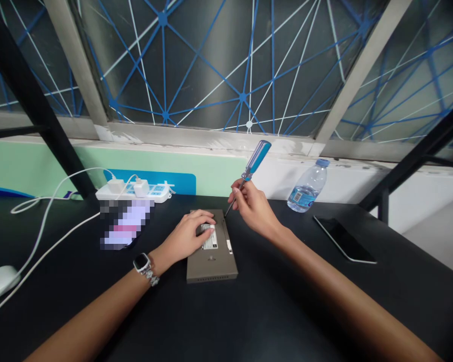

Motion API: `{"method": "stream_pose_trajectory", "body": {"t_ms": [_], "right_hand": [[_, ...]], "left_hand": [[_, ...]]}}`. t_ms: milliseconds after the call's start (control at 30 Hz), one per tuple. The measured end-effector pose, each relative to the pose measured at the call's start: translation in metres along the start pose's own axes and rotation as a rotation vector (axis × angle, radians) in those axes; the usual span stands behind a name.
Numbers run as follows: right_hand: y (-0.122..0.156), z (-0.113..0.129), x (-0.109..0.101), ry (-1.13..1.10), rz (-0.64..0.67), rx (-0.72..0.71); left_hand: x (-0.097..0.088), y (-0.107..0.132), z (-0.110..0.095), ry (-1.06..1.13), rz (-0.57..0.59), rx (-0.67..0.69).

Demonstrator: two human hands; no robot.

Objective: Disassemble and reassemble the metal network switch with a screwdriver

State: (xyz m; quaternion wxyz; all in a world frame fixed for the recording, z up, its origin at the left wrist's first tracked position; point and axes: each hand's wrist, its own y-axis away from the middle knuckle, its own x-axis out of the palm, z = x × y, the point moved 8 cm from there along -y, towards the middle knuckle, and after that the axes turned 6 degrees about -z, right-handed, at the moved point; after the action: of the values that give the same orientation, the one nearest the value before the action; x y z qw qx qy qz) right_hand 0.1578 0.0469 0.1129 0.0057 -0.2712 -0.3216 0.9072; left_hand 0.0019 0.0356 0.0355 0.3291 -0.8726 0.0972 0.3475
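Note:
A flat grey-brown metal box (211, 267) with a white label lies on the black table. My left hand (191, 232) rests on top of it, fingers stretched over the label and partly hiding it. Pinched in my right hand (252, 203) is the shaft of a screwdriver (257, 160) with a blue and clear handle. The screwdriver leans up and to the right, its tip down at the box's far right edge. Whether the tip sits in a screw or slot is too small to tell.
Left of the box lies a phone with a blurred screen (127, 223), before a white power strip (154, 192) with chargers and cables. A white mouse (2, 281) sits at far left. On the right are a water bottle (308, 186) and a dark-screened phone (343, 239).

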Motion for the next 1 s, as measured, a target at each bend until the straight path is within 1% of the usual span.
{"method": "stream_pose_trajectory", "body": {"t_ms": [200, 367, 467, 567, 633, 700, 767, 867, 900, 933, 1000], "right_hand": [[0.000, -0.001, 0.003, -0.008, 0.012, 0.003], [-0.004, -0.004, 0.006, -0.109, 0.025, 0.030], [-0.006, -0.014, 0.009, -0.232, 0.029, 0.104], [-0.008, -0.027, 0.011, -0.375, 0.000, 0.204], [-0.009, -0.035, 0.012, -0.427, -0.028, 0.252], [-0.010, -0.040, 0.012, -0.444, -0.024, 0.279], [-0.011, -0.039, 0.013, -0.428, 0.025, 0.272], [-0.011, -0.031, 0.015, -0.351, 0.131, 0.206], [-0.010, -0.028, 0.015, -0.320, 0.148, 0.181], [-0.010, -0.026, 0.014, -0.290, 0.146, 0.161], [-0.010, -0.025, 0.012, -0.253, 0.093, 0.143]], "left_hand": [[0.001, 0.000, 0.000, 0.006, -0.002, 0.003], [0.001, -0.001, -0.001, 0.005, 0.003, 0.006], [0.001, 0.000, -0.001, 0.002, 0.005, 0.002], [0.001, 0.000, -0.001, -0.003, 0.003, 0.006], [0.002, 0.000, 0.001, -0.008, 0.001, 0.008], [0.003, 0.000, 0.002, -0.007, 0.003, 0.012], [0.003, 0.000, 0.003, 0.000, 0.005, 0.017], [0.004, 0.000, 0.003, -0.003, 0.009, 0.009], [0.003, 0.000, 0.003, -0.005, 0.008, 0.003], [0.003, 0.000, 0.003, -0.007, 0.008, -0.002], [0.002, 0.000, 0.002, -0.008, 0.007, -0.006]]}}
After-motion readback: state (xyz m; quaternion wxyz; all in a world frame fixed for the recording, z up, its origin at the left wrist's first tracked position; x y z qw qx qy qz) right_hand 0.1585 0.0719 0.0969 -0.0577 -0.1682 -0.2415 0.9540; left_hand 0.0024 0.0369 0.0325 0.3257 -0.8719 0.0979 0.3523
